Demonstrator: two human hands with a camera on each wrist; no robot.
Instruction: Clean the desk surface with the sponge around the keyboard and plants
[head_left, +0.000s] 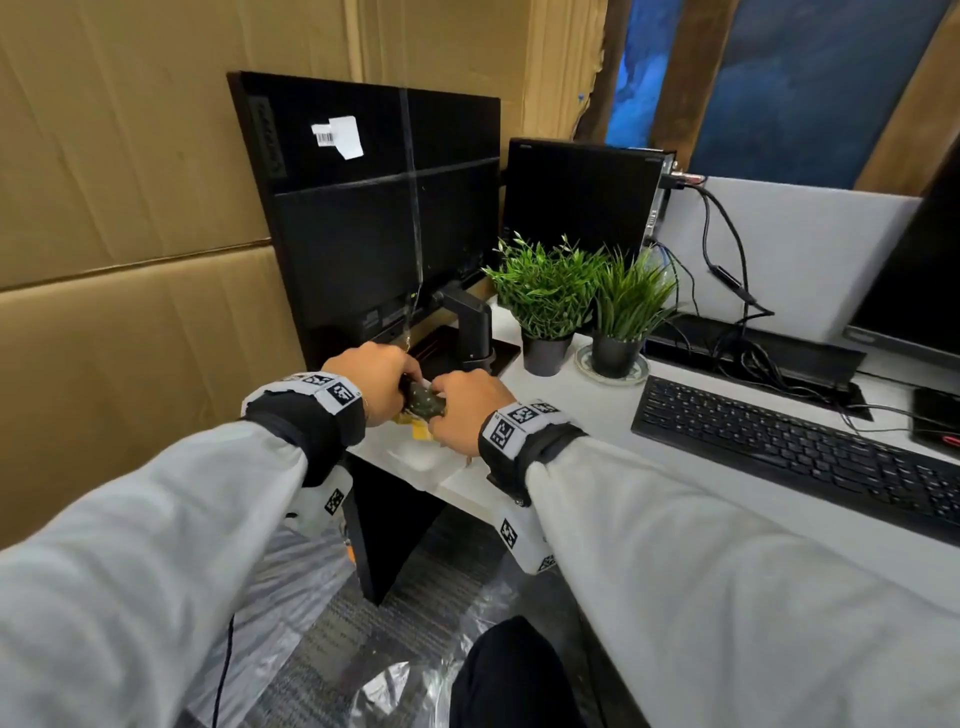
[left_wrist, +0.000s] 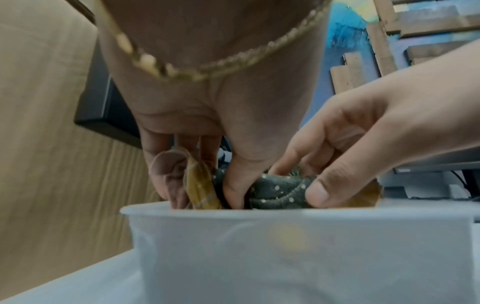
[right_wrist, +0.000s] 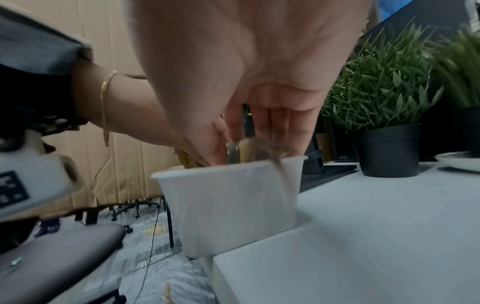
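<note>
- Sponge (left_wrist: 279, 192), dark green with pale dots over a yellow layer, sits twisted just above the rim of the white container (left_wrist: 259, 211) at the desk's (head_left: 582, 400) left front corner.
- Left hand (head_left: 376, 382) pinches its left end; right hand (head_left: 465, 410) pinches the right end, thumb in front.
- Long axis runs left to right between both hands, so it looks like wringing.
- Keyboard (head_left: 795, 452) and plants (head_left: 545, 291) lie to the right, nearer the right hand.

The sponge (left_wrist: 280, 193) looks rough, dark green over yellow; the tub (left_wrist: 259, 246) is translucent matt plastic; the table (right_wrist: 376, 216) is smooth matt white.
</note>
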